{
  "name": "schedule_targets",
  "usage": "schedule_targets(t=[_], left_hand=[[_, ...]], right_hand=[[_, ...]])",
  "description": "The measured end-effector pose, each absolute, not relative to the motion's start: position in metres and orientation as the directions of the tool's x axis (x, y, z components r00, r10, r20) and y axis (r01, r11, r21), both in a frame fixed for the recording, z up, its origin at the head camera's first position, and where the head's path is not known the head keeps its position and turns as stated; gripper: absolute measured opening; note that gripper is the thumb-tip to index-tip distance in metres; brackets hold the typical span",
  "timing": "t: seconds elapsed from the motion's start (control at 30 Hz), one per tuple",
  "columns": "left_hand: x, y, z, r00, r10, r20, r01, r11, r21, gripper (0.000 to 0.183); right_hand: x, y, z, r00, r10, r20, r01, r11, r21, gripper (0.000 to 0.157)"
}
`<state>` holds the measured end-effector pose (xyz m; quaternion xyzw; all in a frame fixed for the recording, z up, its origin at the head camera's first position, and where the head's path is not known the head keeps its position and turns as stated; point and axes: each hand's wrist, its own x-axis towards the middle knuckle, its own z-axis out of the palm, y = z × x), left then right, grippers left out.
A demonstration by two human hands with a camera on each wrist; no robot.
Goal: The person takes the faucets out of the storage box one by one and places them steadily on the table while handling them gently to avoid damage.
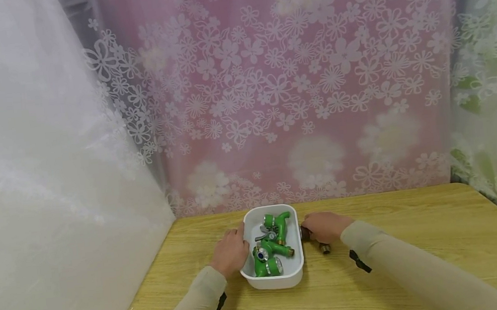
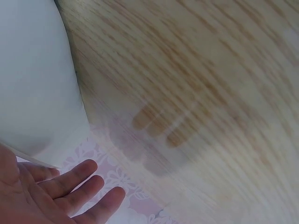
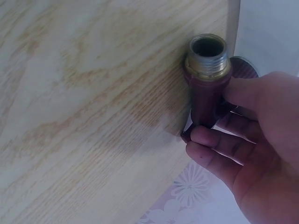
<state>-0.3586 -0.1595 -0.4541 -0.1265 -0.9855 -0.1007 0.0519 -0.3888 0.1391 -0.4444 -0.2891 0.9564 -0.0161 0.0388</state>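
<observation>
A white tub (image 1: pixel 274 283) stands on the table with several green taps (image 1: pixel 280 249) in it. They have chrome-trimmed handles and brass ends. My left hand (image 1: pixel 232 252) touches the tub's left rim. In the left wrist view this hand (image 2: pixel 60 196) has its fingers extended, beside the white tub wall (image 2: pixel 37 74); its thumb is hard to make out. Just outside the tub's right side, my right hand (image 1: pixel 325 226) grips a dark red tap (image 1: pixel 305 234). The right wrist view shows the tap's threaded brass end (image 3: pixel 208 63) pointing out of the grip, and thumb and fingers (image 3: pixel 217 161) around its body.
The tub and hands are on a light wood-grain table (image 1: pixel 399 225). Behind it hangs a pink flowered curtain (image 1: pixel 305 94), with a white sheet (image 1: pixel 52 169) on the left. Another flowered sheet (image 1: pixel 495 101) hangs at the right edge.
</observation>
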Motion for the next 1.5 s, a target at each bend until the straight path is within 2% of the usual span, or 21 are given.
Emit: schedule_targets(t=[0.47, 0.73, 1.1, 1.5], left_hand=[[-0.358, -0.160, -0.454, -0.957, 0.253, 0.146, 0.277, 0.942, 0.189, 0.057], [-0.356, -0.159, -0.453, -0.957, 0.253, 0.143, 0.277, 0.943, 0.186, 0.058], [-0.358, -0.158, -0.453, -0.964, 0.231, 0.129, 0.252, 0.949, 0.187, 0.058], [-0.358, -0.157, -0.453, -0.965, 0.229, 0.130, 0.251, 0.951, 0.182, 0.057]], right_hand=[[-0.392, 0.142, -0.447, -0.814, -0.579, -0.051, -0.577, 0.815, -0.053, 0.018], [-0.392, 0.147, -0.445, -0.812, -0.580, -0.066, -0.576, 0.814, -0.073, 0.031], [-0.388, 0.144, -0.417, -0.806, -0.588, -0.068, -0.587, 0.809, -0.034, 0.042], [-0.387, 0.126, -0.387, -0.802, -0.597, -0.018, -0.596, 0.801, -0.051, 0.034]])
